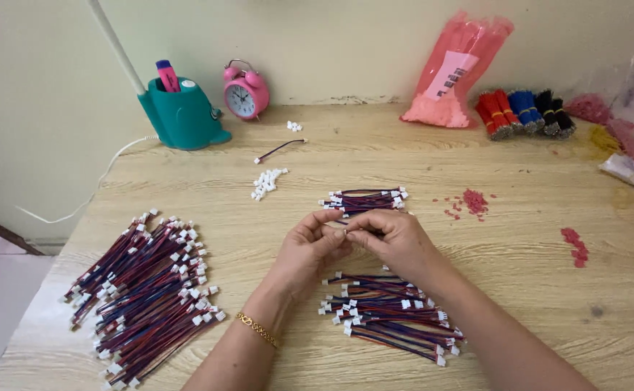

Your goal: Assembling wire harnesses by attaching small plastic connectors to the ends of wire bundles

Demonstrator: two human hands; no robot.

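While fingertips meet mid-table, left hand (308, 242) and right hand (393, 237) pinch 1 wire lead (346, 221).

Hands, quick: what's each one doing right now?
Left hand: fingers pinched shut on a small wire piece held between both hands.
Right hand: pinched shut on the same wire piece.

Short red-blue wire lead (346, 221); pinched between fingertips.

We see bare desk (520, 253) on the right, with only small red bits (575, 246) there. A big wire pile (143, 289) fills the left. More wires (393, 315) lie near us, a small bundle (364, 201) lies farther. Far off stand a clock (245, 90) and bags (454, 69).
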